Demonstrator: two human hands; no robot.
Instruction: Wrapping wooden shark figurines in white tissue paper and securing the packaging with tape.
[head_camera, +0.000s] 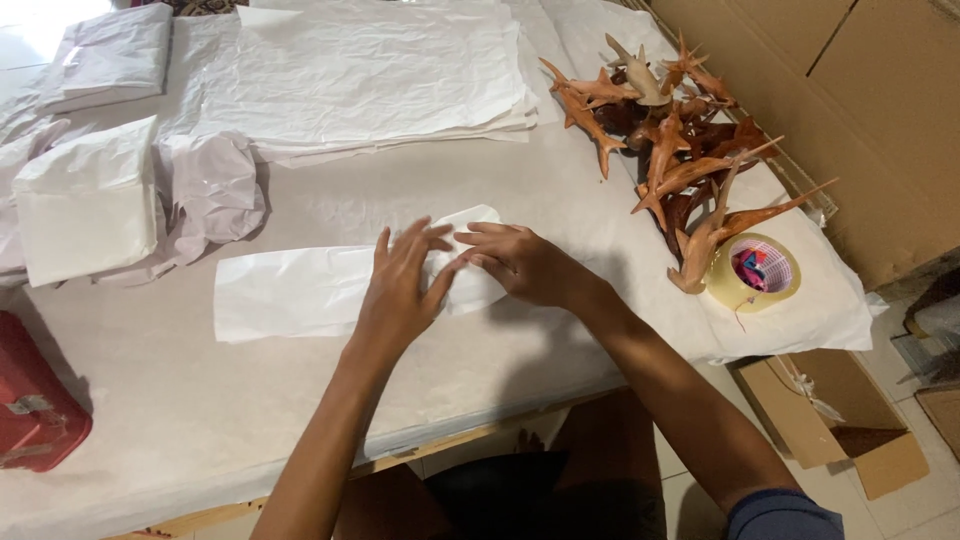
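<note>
**paperfold_fan:** So, what are the hands actually doing in this shot?

**benchwatcher:** Both are on the white paper sheet (300, 290) lying flat in the middle of the worktop (200, 420). I'll use that sheet as my anchor. The left hand (400, 290) lies on the sheet's right end with its fingers spread and pressing down, so it isn't closed on anything. The right hand (520, 262) meets it from the right, with its fingers curled on the folded-over paper there. Something seems to be wrapped under that fold, but it's hidden, so I can't tell what. I also can't say for sure whether the right grip is pinching the paper or only pushing on it.

**paperfold_fan:** And around it?

**benchwatcher:** Well off to the right of the sheet there's a pile of carved wooden figures (680, 150), orange-brown with long pointed limbs. A roll of clear tape (752, 272) stands just beside the near end of that pile. Behind the sheet is a big stack of crumpled white paper (380, 80). To the sheet's left are some already wrapped white bundles (90, 205), and further left, at the worktop's edge, a red box (35, 400). A cardboard box (835, 420) stands on the floor, right of the sheet and below the worktop.
</note>
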